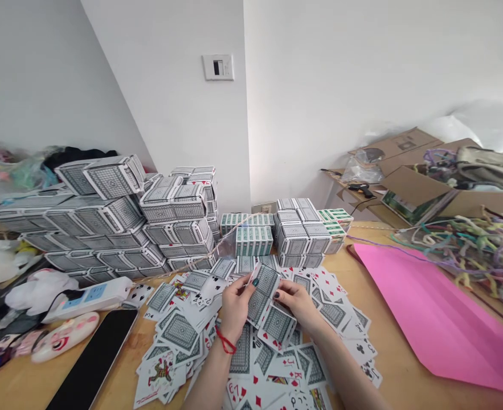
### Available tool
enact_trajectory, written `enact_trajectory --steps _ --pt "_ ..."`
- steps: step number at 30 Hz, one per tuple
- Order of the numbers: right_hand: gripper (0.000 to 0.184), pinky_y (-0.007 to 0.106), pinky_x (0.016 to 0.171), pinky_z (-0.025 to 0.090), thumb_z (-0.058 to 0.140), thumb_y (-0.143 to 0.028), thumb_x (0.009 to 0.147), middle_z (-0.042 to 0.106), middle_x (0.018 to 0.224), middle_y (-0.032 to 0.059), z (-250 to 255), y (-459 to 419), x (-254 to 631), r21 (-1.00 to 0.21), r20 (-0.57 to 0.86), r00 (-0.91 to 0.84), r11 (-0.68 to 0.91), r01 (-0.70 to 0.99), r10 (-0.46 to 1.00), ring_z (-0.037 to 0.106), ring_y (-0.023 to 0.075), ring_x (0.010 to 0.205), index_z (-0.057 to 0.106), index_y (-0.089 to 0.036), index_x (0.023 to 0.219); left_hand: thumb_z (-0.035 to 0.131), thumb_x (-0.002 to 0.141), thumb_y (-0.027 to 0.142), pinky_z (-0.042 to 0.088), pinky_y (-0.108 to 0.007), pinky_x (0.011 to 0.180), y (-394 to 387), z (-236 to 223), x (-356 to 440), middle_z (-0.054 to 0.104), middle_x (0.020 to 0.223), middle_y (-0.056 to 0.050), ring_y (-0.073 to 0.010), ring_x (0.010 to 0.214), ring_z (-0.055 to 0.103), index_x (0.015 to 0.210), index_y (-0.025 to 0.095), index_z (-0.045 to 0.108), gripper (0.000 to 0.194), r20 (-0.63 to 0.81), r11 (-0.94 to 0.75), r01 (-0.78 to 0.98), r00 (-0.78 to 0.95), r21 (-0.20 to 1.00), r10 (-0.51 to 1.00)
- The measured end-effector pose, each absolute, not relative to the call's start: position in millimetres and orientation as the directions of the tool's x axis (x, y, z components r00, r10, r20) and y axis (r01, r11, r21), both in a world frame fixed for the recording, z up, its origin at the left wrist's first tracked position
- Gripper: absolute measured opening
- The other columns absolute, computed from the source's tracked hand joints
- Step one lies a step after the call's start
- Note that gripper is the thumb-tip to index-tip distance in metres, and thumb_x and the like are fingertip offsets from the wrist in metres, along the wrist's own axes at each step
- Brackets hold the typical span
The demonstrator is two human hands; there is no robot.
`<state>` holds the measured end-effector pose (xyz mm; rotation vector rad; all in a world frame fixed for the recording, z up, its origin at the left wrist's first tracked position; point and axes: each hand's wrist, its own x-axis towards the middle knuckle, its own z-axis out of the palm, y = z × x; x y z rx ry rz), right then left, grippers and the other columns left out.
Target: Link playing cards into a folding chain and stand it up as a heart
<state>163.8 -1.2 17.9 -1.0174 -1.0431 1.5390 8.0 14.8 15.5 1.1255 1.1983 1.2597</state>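
Note:
Several grey-backed playing cards (263,296), overlapping or joined into one piece, are held above a loose pile. My left hand (236,306) pinches their upper left side, its dark-nailed thumb on top. At the right edge, my right hand (297,303) grips the same cards between thumb and fingers. The lowest held card (277,326) slants down and shows red hearts along its edge. How the cards are joined, I cannot tell. Under both hands spread loose playing cards (180,331), some face up, others face down.
Tall stacks of card-covered blocks (93,216) stand at the back left, with smaller stacks (300,230) at the back right. Green-and-white card boxes (254,241) sit between them. A black phone (95,361) lies left, a pink sheet (439,324) right, near tangled yarn (482,250).

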Motion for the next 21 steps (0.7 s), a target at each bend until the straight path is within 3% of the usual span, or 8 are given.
enact_trajectory --steps 6,14,21 --pt "0.035 0.023 0.046 0.027 0.068 -0.045 0.062 0.048 0.046 -0.0040 14.0 0.5 165.7 -0.980 -0.116 -0.056 -0.123 -0.154 0.992 0.037 0.0087 0.045 0.049 -0.017 0.051 0.060 0.071 0.029 0.047 -0.033 0.079 10.5 24.7 8.7 0.068 0.100 -0.008 -0.0237 0.091 0.062 0.097 0.017 0.067 0.029 0.042 -0.042 0.003 0.030 0.999 0.999" --pt "0.045 0.024 0.044 0.022 0.068 -0.054 0.055 0.042 0.040 -0.0044 11.6 2.3 162.9 -0.980 -0.153 0.098 -0.138 -0.145 0.983 0.031 0.0085 0.041 0.042 -0.019 0.043 0.058 0.074 0.026 0.048 -0.032 0.079 6.0 27.5 14.7 0.068 0.100 -0.008 -0.0222 0.089 0.062 0.096 0.018 0.067 0.026 0.079 -0.081 0.051 0.052 0.995 0.996" --pt "0.049 0.025 0.045 0.024 0.060 -0.058 0.064 0.039 0.041 -0.0039 10.4 -1.1 162.7 -0.981 -0.110 0.105 -0.092 -0.169 0.988 0.031 0.0099 0.042 0.038 -0.020 0.043 0.059 0.073 0.027 0.048 -0.032 0.078 7.4 28.6 14.2 0.067 0.102 -0.009 -0.0229 0.090 0.062 0.098 0.016 0.067 0.028 0.030 -0.031 0.002 0.080 1.000 0.996"
